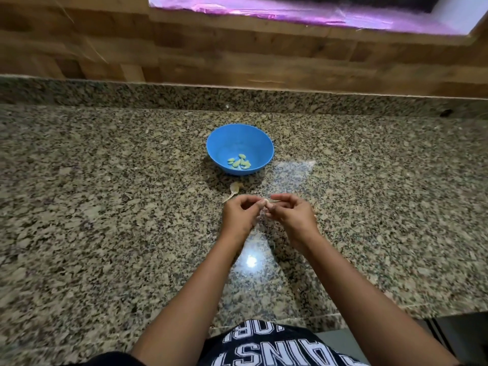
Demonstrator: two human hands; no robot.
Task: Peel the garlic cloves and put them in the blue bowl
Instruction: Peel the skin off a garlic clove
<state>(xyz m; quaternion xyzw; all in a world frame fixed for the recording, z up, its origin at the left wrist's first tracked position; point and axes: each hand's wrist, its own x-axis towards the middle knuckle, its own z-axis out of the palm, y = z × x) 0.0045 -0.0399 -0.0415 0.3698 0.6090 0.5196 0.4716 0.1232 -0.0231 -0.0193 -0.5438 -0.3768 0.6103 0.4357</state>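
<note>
A blue bowl (253, 140) stands on the granite counter, with several peeled garlic cloves (239, 162) lying in its bottom. Just in front of it my left hand (239, 213) and my right hand (291, 215) meet above the counter. Their fingertips pinch one small pale garlic clove (268, 204) between them. A thin strip of skin sticks out to the right of the clove. Most of the clove is hidden by my fingers.
A scrap of dry garlic skin and stem (233, 190) lies on the counter (105, 207) between the bowl and my hands. A wooden wall (211, 48) rises behind the counter's raised back edge. The counter's front edge runs near my body.
</note>
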